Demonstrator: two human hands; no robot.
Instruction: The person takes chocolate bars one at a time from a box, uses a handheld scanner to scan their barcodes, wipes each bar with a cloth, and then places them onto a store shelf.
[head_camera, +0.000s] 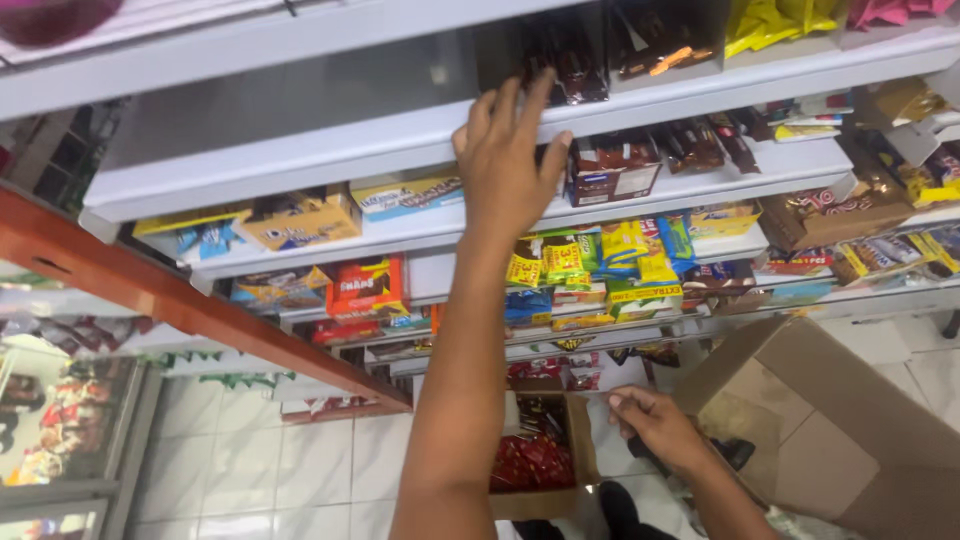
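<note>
Head view: left hand (510, 150), fingers spread and released, is reaching dark snack packs (575, 65) on the shelf (300, 150); right hand (655, 425) is gripping the cardboard box (575, 440), half full of red packets (530, 462).

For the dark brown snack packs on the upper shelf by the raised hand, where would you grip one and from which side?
Probably by the front end of a dark brown pack, coming from the open aisle side of the white shelf. The packs stand side by side with ends facing out, and the left hand already reaches there, fingers spread.
</note>
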